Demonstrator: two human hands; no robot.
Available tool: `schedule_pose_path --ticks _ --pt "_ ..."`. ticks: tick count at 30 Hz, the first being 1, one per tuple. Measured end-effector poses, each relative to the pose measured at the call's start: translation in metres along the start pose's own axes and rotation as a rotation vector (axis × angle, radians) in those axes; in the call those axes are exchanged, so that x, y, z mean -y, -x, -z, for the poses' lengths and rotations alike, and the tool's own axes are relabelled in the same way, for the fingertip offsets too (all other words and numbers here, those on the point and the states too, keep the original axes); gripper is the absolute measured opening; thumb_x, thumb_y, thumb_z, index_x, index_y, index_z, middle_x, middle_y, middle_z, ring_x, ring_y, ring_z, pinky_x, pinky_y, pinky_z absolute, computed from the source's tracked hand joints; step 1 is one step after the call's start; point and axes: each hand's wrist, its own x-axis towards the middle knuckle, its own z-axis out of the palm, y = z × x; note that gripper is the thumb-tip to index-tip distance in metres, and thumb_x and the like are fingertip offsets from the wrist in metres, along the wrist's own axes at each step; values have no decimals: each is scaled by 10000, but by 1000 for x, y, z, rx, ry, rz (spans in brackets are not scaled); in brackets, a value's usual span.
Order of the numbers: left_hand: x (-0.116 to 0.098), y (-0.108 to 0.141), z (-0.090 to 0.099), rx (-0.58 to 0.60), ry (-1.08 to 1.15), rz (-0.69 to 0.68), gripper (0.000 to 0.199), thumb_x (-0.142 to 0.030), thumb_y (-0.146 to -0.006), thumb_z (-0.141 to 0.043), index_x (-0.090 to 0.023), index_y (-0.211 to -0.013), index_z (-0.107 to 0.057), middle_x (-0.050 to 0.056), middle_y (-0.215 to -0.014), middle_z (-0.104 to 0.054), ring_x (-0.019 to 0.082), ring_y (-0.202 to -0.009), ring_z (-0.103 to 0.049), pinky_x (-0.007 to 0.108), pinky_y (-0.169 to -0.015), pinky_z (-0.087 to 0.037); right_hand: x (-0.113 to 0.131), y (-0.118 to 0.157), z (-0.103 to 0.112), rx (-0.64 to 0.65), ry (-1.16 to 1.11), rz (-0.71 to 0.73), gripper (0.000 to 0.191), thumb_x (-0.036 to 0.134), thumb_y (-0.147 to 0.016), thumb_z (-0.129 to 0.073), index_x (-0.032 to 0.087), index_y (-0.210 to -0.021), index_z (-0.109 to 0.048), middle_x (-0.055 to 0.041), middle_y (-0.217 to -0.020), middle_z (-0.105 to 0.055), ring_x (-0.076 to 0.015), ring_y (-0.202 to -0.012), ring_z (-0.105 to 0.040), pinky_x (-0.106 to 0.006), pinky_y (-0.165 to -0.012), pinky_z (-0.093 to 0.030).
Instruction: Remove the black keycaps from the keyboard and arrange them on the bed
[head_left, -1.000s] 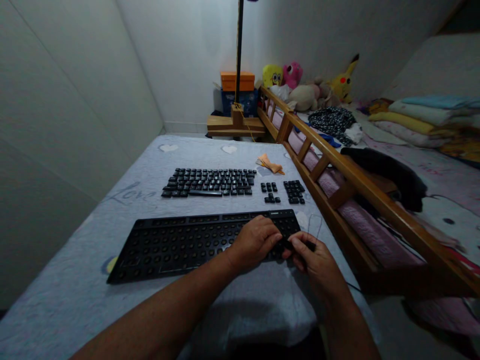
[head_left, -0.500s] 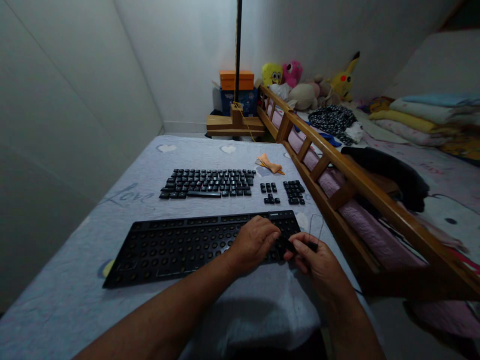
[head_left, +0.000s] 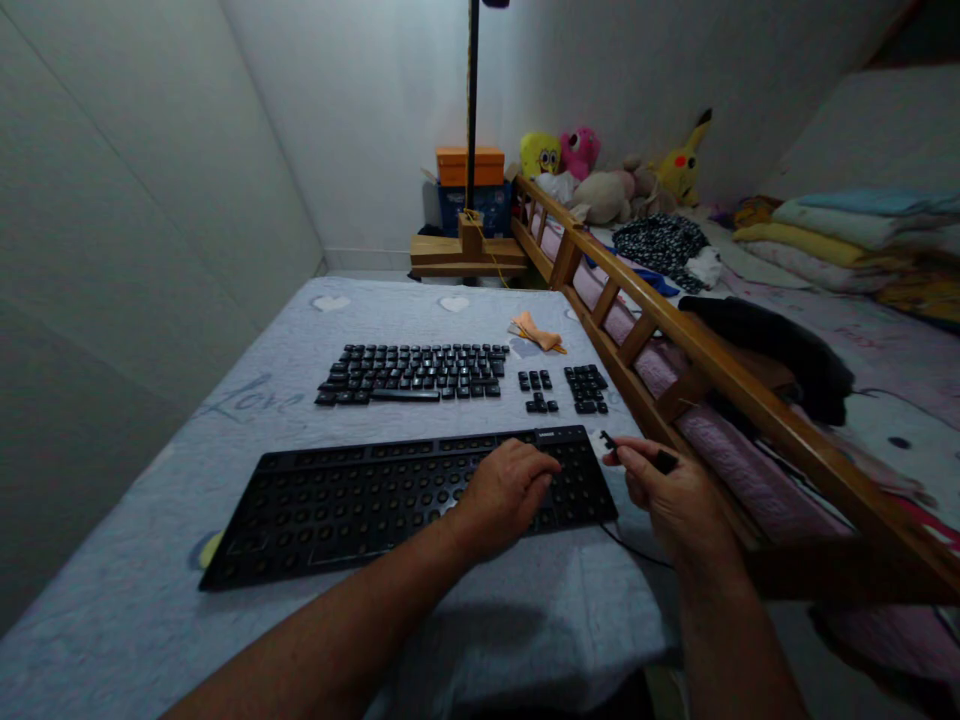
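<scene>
A black keyboard (head_left: 352, 500) stripped of its keycaps lies slightly tilted across the bed sheet, its round switch spots exposed. My left hand (head_left: 511, 488) rests over its right part, fingers stretched forward and thumb apart, with nothing visible in it. My right hand (head_left: 660, 490) is closed round a black keycap puller (head_left: 609, 445), just off the keyboard's right end. The puller's forked tip points up and left, and its dark back end sticks out behind the fingers. Whether a keycap sits in the tip, I cannot tell.
Behind the keyboard, removed keycaps (head_left: 412, 372) lie in keyboard order, with smaller groups (head_left: 585, 385) to their right. An orange cloth bow (head_left: 536, 332) lies farther back. A wooden bed rail (head_left: 637, 290) runs along the right. The keyboard cable (head_left: 637, 550) trails right.
My right hand has moved right and up with the keycap puller, away from the keyboard and my left hand. The puller's tip has come into sight. My left hand stays on the keyboard.
</scene>
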Motion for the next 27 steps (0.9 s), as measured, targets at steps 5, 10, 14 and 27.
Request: schedule_pose_path --ticks 5,10,14,27 --pt "3 1 -2 -2 -4 -24 176 -165 -945 -495 -172 -1009 -658 60 -954 -705 202 -912 -596 354 -852 -496 6 -57 9 -291 444 206 278 373 -687 -675 120 -783 -739 -100 -720 -726 -186 -596 -599 -280 -553 -425" --pt "2 1 -1 9 -6 -15 172 -171 -946 -503 -169 -1020 -658 58 -956 -705 201 -916 -599 347 -848 -493 -6 -101 3 -396 766 261 234 322 -701 -578 143 -748 -722 -121 -710 -725 -242 -654 -638 -318 -618 -429" --pt "0 0 0 23 -8 2 167 -180 -945 -510 -176 -1012 -663 56 -957 -710 200 -904 -603 342 -839 -496 -22 -112 -1 -379 847 265 212 317 -724 -567 167 -743 -715 -123 -726 -725 -251 -678 -635 -325 -631 -408" --pt "0 1 1 36 -17 0 161 -185 -944 -516 -165 -994 -668 58 -921 -702 194 -877 -597 328 -823 -485 -39 -120 -2 -330 996 304 225 294 -770 -580 159 -849 -741 -115 -825 -741 -248 -769 -654 -311 -677 -410"
